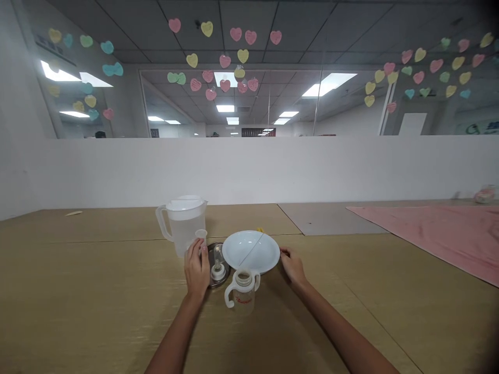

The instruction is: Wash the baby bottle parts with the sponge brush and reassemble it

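Note:
My left hand (pixel 197 269) is closed round a small clear plastic cup (pixel 201 234), whose rim shows above the fingers. At the right rim of a wide white bowl (pixel 249 246), my right hand (pixel 293 266) grips the edge with its fingertips. A thin pale stick or line crosses the bowl. In front of it stands an open two-handled baby bottle (pixel 244 298) with red print. Between my left hand and the bowl, a round metal tray (pixel 212 282) bears a bottle nipple with its white collar (pixel 218 271) and a clear cover.
Behind my left hand stands a translucent lidded pitcher (pixel 185 223). Something small and yellow (pixel 260 229) shows behind the bowl. A pink cloth (pixel 429 223) covers the table's right side. A white wall (pixel 249 169) with windows above borders the table (pixel 97 291) at the back.

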Motion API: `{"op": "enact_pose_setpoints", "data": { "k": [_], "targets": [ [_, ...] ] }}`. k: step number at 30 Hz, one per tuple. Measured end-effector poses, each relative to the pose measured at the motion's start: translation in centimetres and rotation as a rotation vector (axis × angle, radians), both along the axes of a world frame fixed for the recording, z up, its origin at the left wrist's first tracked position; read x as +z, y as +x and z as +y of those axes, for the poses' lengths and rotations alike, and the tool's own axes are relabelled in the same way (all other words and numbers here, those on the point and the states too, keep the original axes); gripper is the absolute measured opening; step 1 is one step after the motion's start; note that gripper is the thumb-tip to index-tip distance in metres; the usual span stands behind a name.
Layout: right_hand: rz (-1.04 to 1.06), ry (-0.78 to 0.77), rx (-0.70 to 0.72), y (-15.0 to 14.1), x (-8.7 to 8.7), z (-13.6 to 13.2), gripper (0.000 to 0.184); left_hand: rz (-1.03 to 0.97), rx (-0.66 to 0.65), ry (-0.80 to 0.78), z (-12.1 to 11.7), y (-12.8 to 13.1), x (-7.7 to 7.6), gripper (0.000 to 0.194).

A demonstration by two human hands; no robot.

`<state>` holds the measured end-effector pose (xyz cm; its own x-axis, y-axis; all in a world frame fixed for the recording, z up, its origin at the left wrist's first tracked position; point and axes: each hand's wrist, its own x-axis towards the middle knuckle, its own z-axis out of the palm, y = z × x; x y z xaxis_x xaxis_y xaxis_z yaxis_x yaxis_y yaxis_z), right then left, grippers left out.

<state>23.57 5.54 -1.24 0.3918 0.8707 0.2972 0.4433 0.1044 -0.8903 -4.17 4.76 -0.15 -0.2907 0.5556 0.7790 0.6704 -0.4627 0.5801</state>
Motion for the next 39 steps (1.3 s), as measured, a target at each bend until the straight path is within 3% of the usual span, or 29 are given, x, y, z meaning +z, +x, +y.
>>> {"op": "enact_pose_setpoints", "data": {
  "k": [4, 10, 14, 18, 21, 24, 28, 31, 34, 36, 39],
  "targets": [
    [-0.006, 0.022, -0.003, 0.3, -0.3, 0.3, 0.033, 0.022, -0.221, 0.077, -0.7, 0.9, 0.0, 0.036],
    [0.004, 0.011, 0.015, 0.4, -0.7, 0.5, 0.033, 0.088, -0.532, 0.026, -2.4, 2.1, 0.6, 0.036],
    [0.016, 0.017, 0.032, 0.3, -0.6, 0.5, 0.031, -0.089, -0.734, 0.015, -2.7, 2.7, 0.7, 0.034],
    [0.052, 0.01, -0.02, 0.1, -0.5, 0.4, 0.034, -0.303, -0.86, -0.145, -2.3, 3.5, 0.4, 0.034],
    [0.003, 0.03, -0.089, 0.0, -0.2, -0.1, 0.042, -0.281, -0.821, -0.243, -2.3, 3.8, 0.5, 0.03],
    [-0.156, 0.175, -0.103, -0.2, 0.6, -0.9, 0.044, -0.137, -0.7, -0.193, -2.4, 3.8, 0.7, 0.024],
    [-0.393, 0.298, 0.011, -1.3, 3.0, -1.8, 0.043, 0.017, -0.558, -0.136, -2.4, 4.0, 0.4, 0.02],
    [-0.621, 0.119, 0.27, -2.7, 4.9, -1.1, 0.043, 0.028, -0.512, -0.134, -2.1, 4.3, -0.2, 0.017],
    [-0.789, -0.077, 0.514, -4.3, 5.7, 0.9, 0.043, -0.033, -0.438, -0.195, -1.8, 4.4, -0.8, 0.014],
    [-0.849, -0.147, 0.597, -5.3, 5.6, 2.6, 0.035, -0.078, -0.405, -0.233, -1.6, 4.3, -0.8, 0.02],
    [-0.852, -0.162, 0.606, -6.6, 5.4, 4.9, 0.018, -0.082, -0.415, -0.285, -1.7, 4.1, -0.6, 0.025]
  ]
}}
